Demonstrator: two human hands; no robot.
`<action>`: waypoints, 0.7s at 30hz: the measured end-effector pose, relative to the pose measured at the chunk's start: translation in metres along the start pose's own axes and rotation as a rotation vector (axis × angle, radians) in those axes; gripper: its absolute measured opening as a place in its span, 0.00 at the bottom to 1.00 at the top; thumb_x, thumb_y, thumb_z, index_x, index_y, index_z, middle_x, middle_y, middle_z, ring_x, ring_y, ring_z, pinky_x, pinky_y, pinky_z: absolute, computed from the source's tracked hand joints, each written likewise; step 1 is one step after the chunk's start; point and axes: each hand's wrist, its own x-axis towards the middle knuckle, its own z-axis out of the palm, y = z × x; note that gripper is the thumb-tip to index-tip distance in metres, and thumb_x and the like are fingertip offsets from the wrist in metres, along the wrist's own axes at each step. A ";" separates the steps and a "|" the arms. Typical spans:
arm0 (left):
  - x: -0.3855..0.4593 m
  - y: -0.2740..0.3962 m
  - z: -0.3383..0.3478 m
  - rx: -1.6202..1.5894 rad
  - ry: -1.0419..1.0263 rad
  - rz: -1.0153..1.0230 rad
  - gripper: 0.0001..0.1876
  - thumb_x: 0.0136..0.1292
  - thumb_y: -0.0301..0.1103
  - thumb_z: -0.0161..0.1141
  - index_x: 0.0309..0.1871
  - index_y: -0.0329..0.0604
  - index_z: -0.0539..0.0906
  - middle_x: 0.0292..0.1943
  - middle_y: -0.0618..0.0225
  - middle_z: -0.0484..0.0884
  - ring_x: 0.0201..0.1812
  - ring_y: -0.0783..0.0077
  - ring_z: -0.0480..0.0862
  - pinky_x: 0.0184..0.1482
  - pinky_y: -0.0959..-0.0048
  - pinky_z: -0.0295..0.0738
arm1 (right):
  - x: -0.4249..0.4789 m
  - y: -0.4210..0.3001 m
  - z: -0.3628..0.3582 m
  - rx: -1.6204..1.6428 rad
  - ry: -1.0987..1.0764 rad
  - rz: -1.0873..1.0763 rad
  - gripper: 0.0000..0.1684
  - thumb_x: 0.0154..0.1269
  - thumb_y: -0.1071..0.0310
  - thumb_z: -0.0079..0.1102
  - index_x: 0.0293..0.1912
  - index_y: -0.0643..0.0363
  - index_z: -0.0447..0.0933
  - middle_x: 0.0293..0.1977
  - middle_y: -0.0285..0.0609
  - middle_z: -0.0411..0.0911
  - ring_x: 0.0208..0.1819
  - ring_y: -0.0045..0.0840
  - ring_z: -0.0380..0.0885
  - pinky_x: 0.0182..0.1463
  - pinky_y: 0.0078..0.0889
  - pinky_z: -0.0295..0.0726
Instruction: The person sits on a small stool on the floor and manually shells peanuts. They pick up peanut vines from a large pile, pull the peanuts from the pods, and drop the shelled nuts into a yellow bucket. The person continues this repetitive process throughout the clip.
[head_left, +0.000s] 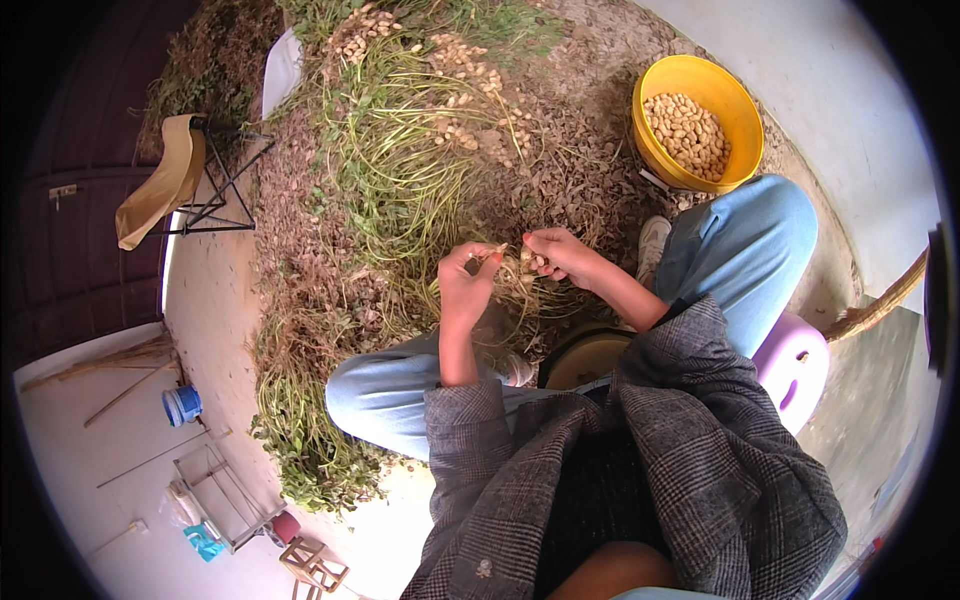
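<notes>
My left hand (466, 279) pinches a pale peanut pod (501, 248) between thumb and fingers. Close by on its right, my right hand (564, 257) curls around a few peanut pods (538, 262). Thin, dry-looking roots and stems (529, 285) hang below both hands, over my lap; which hand bears them I cannot tell. Beyond the hands lies a heap of uprooted peanut plants (405, 165), with clusters of soil-dusted pods (469, 71) on their root ends. A yellow bucket (646, 142), partly filled with picked peanuts (686, 135), stands ahead of my right knee.
Between my legs is a round container (589, 358), partly covered by my sleeve. Dry leaves (577, 180) litter the ground. More plants (322, 450) lie left of my knee. A folding stool (199, 176) stands at left, a purple plastic seat (799, 367) under me, a wall (825, 97) at right.
</notes>
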 end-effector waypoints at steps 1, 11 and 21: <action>0.000 -0.001 0.000 0.007 -0.001 0.006 0.01 0.58 0.20 0.62 0.32 0.32 0.82 0.31 0.68 0.85 0.35 0.81 0.79 0.42 0.79 0.73 | -0.003 -0.003 0.000 0.079 -0.053 0.017 0.20 0.72 0.50 0.51 0.35 0.58 0.74 0.24 0.31 0.71 0.19 0.10 0.62 0.15 0.11 0.51; -0.007 -0.009 0.009 0.158 -0.076 -0.036 0.03 0.58 0.24 0.61 0.35 0.36 0.84 0.30 0.66 0.83 0.37 0.76 0.79 0.43 0.75 0.72 | -0.012 -0.023 -0.010 -0.087 -0.151 -0.046 0.07 0.67 0.65 0.58 0.38 0.58 0.76 0.27 0.30 0.72 0.23 0.08 0.64 0.19 0.09 0.57; -0.009 0.004 0.027 0.600 -0.131 0.139 0.04 0.51 0.33 0.65 0.22 0.48 0.85 0.22 0.68 0.80 0.32 0.69 0.74 0.49 0.65 0.55 | -0.003 -0.006 -0.006 -0.412 -0.027 -0.436 0.08 0.64 0.74 0.55 0.35 0.67 0.81 0.24 0.37 0.80 0.28 0.15 0.76 0.29 0.24 0.74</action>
